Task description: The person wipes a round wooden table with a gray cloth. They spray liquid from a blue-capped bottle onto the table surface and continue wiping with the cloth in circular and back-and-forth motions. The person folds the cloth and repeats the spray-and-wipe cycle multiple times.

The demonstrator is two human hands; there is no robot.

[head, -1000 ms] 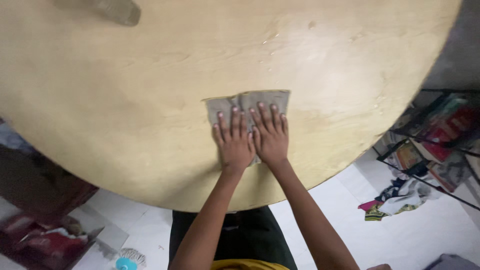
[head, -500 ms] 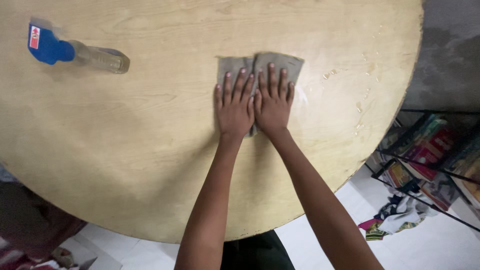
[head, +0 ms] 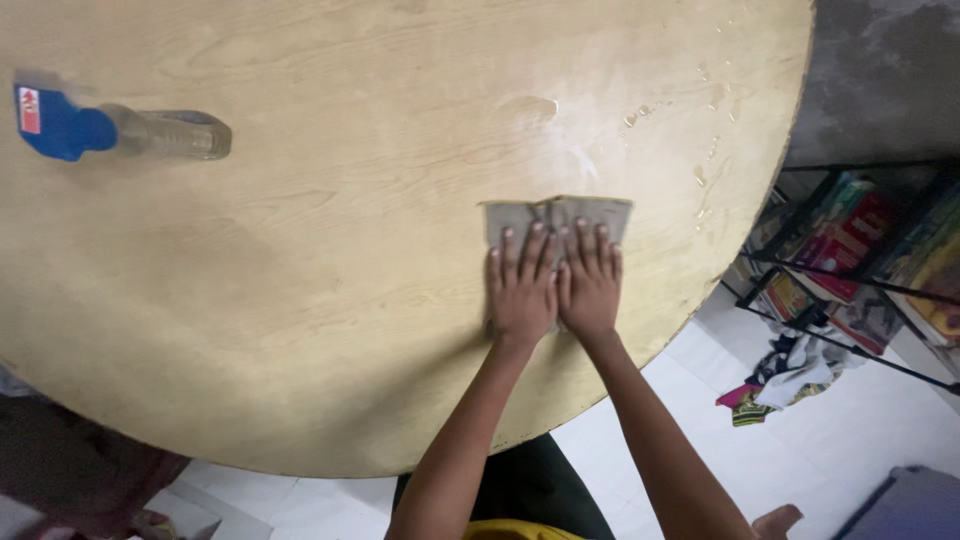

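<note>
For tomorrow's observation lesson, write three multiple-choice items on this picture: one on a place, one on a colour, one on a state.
1. Where does the spray bottle lie on the table?
A far left
B beside the cloth
C on the floor

2. What colour is the bottle's head?
A red
B blue
C green

3. How do the left hand and right hand rest on the cloth?
A clenched
B flat, side by side
C lifted off

Answers: 1 A, it lies far from the hands; 2 B, the head is blue; 3 B, fingers spread flat.
</note>
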